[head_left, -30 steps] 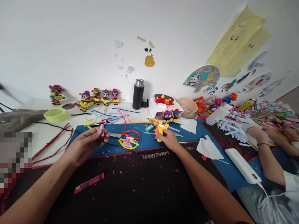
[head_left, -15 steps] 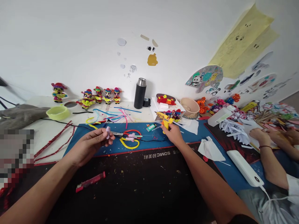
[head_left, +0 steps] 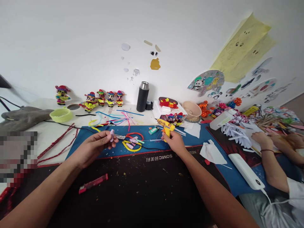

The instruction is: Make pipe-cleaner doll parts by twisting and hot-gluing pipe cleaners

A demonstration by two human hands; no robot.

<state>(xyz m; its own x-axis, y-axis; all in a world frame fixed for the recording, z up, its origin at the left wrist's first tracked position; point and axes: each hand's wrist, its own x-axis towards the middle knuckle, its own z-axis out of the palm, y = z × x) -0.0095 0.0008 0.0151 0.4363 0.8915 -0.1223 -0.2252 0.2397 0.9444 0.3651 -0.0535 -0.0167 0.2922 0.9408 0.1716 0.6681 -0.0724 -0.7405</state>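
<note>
My left hand [head_left: 98, 144] pinches a small pale lilac piece [head_left: 112, 135] between thumb and fingers; its exact kind is too small to tell. My right hand [head_left: 174, 141] is wrapped round the handle of a yellow hot glue gun [head_left: 168, 127], its nozzle pointing up and left. Between my hands lie scissors [head_left: 131, 148] with red and yellow handles, their blades running toward my left fingers. More lilac pieces [head_left: 133, 140] rest on the scissor handles. Behind them is a green lighter [head_left: 153, 130] on the blue mat.
A red box cutter [head_left: 93, 183] lies on the black mat [head_left: 142, 193]. Pipe cleaners [head_left: 123, 117], several small figures [head_left: 111, 98] and a black thermos [head_left: 142, 97] stand or lie behind. To the right are a white power bank [head_left: 246, 171] and a co-worker's arm [head_left: 270, 158].
The glue gun has tilted in my right hand and shifted slightly. More lilac pieces now show on the scissor handles. My left hand still holds its piece.
</note>
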